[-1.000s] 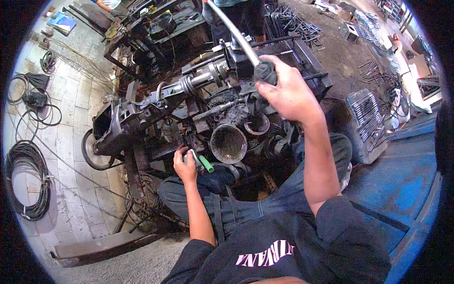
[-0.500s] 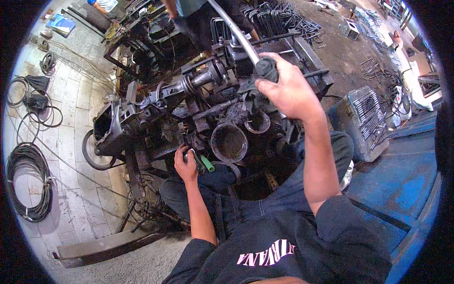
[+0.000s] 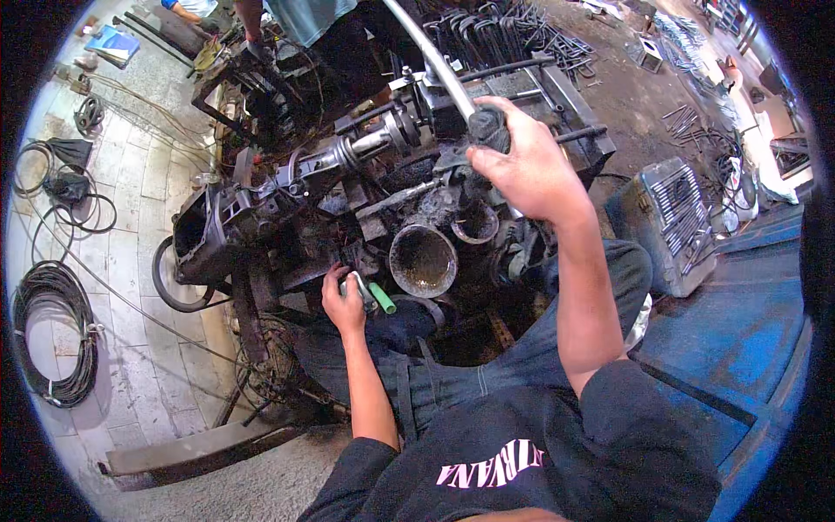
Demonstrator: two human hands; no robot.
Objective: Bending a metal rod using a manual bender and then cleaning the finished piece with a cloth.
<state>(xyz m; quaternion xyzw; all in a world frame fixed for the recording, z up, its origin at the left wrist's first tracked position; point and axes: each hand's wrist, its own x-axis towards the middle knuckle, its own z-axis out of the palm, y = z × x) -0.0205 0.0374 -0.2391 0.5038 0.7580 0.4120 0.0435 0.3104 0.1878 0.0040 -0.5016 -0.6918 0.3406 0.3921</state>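
My right hand (image 3: 541, 178) is closed round the dark, wrapped knob (image 3: 490, 128) of a long metal lever (image 3: 439, 70), which slopes up and away over a greasy black machine (image 3: 261, 209). Lower and to the left, my left hand (image 3: 344, 300) has its fingers curled at the machine's near side. What they grip is mostly hidden; a pale metal edge shows beside the thumb. Just right of that hand a green tube-like handle (image 3: 382, 298) sticks out. A bare metal spindle (image 3: 361, 148) lies across the machine's top, left of the lever.
Two grimy round pots, a larger one (image 3: 394, 263) and a smaller one (image 3: 493, 228), sit between my arms. A grey case (image 3: 648, 196) with several metal rods stands right, beside blue sheeting (image 3: 731, 339). Coiled black hose (image 3: 30, 348) lies left. Another person (image 3: 313, 17) stands behind the machine.
The person behind the machine has shifted left, with an arm now showing there. My right hand and the lever have moved only slightly; my left hand stays by the green handle.
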